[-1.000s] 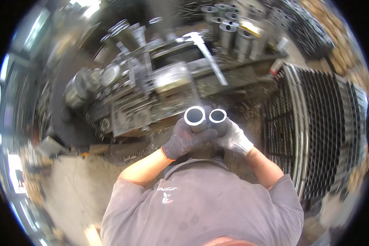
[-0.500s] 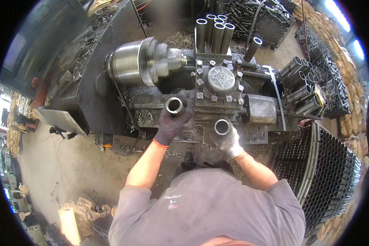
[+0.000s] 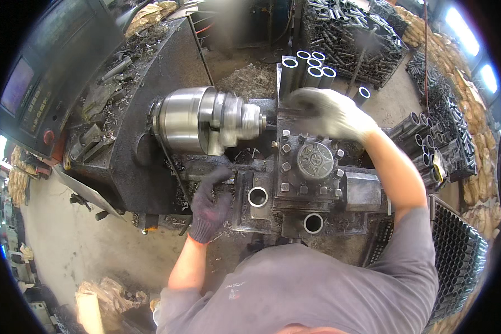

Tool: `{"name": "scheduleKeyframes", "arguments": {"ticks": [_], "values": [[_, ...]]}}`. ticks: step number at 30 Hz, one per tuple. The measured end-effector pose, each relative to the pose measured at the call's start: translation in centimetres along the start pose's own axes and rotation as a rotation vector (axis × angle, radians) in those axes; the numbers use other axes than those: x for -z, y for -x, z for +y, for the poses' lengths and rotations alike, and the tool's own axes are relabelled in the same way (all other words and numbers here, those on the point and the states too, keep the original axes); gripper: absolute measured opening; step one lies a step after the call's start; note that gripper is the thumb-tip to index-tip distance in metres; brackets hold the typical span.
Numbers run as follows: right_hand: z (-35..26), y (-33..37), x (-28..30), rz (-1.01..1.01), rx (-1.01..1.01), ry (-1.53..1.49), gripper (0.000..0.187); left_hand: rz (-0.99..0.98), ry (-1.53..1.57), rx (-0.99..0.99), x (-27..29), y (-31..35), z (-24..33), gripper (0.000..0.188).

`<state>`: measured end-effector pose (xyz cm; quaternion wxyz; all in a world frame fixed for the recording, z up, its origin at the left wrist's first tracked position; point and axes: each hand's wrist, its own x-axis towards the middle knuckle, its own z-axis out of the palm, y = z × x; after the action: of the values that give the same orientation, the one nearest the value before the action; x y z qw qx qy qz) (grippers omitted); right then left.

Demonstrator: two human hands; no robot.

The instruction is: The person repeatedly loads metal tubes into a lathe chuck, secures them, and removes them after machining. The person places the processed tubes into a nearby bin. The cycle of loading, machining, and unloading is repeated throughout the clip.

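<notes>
The left hand (image 3: 209, 209), in a dark glove, is laid flat with fingers spread on the lathe bed (image 3: 206, 172), just below the chuck (image 3: 203, 121); nothing is held in it. The right hand (image 3: 331, 114), in a light glove, is stretched forward over the back of the tool post (image 3: 314, 161); it is blurred, and whether anything is gripped cannot be told, though the fingers seem loosely curled and empty.

Two short steel tubes are stood on end on the carriage between the hands and the body: one tube (image 3: 258, 196) just right of the left hand, the other tube (image 3: 313, 223) nearer the body, below the tool post. Neither is touched by a hand.

Beyond the right hand a cluster of upright tubes (image 3: 312, 67) is seen, and further out a crate (image 3: 356, 33) full of them. More tubes are stacked to the right (image 3: 428, 145). A control panel (image 3: 39, 94) is seen far left of the left hand.

The chuck jaws look smeared, so the spindle is judged possibly turning. The main risk is a glove or sleeve being caught by it, since the left hand lies close beneath. A loose tube could also be knocked off the carriage by the right forearm, and swarf on the bed could cut through the glove.
</notes>
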<state>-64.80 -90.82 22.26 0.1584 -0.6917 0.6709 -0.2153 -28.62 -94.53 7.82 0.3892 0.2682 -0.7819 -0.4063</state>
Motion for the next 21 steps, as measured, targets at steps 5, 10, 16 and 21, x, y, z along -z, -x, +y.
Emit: {"name": "scheduleKeyframes", "arguments": {"ticks": [5,10,16,21], "values": [[2.5,-12.7,-8.4,-0.596,-0.028,0.147,0.045,0.143,-0.577,-0.479,-1.2,-8.9,1.8,0.066],[8.8,-14.2,-13.1,-0.402,0.039,0.245,0.042,-0.074,-1.020,-0.441,-5.5,-14.0,0.3,0.071],[14.0,-18.5,-12.9,-1.015,0.845,0.238,0.047,-0.141,-1.373,-0.430,-10.5,-18.3,-4.9,0.053],[15.3,-12.4,-8.5,-0.989,0.077,0.252,0.044,-0.019,-1.403,-0.320,-12.8,-18.8,-8.2,0.038]]}}
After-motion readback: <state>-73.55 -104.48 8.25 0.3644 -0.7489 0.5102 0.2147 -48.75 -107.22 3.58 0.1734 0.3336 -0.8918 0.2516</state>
